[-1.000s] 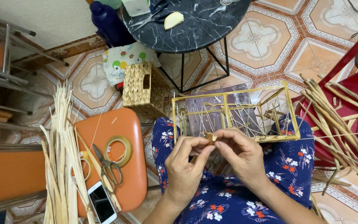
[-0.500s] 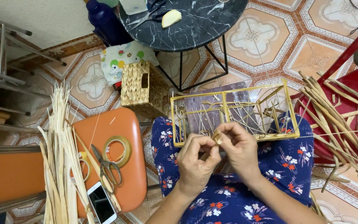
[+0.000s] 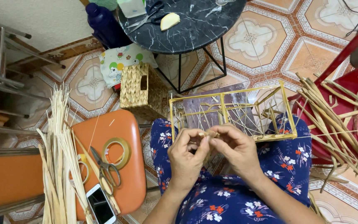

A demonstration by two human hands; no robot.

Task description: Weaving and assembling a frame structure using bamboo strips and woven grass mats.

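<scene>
- Hands meet over the lap: the left hand [image 3: 186, 155] and the right hand [image 3: 237, 149] are pressed close, fingertips touching, both pinching one short pale straw strand [image 3: 209, 134] between thumbs and forefingers.
- Strand lies roughly crosswise, its long axis running left to right between the two pinches; neither hand is clearly nearer, since each holds an end.
- Directly beyond the fingertips, away from the body, sits a yellow wire frame [image 3: 233, 114], box-shaped, resting on the knees of the floral blue trousers [image 3: 286, 166]; thin strands are strung through it. The strand is just in front of the frame's near rail, close to it; whether it touches the rail cannot be told.
- Frame's long axis also runs left to right, parallel to the held strand.
- To the left, an orange stool [image 3: 121, 166] serves as a surface, carrying scissors [image 3: 106, 172], a roll of tape [image 3: 118, 152] and a phone [image 3: 101, 206].
- Bundle of pale dried strips [image 3: 59, 166] stands beside the stool, well apart from the hands.
- More coarse strips [image 3: 336, 120] lie to the right, across a red chair [image 3: 353, 83].
- Farther off: a woven basket [image 3: 142, 91] on the tiled floor and a round dark marble table [image 3: 187, 23] on thin black legs.
</scene>
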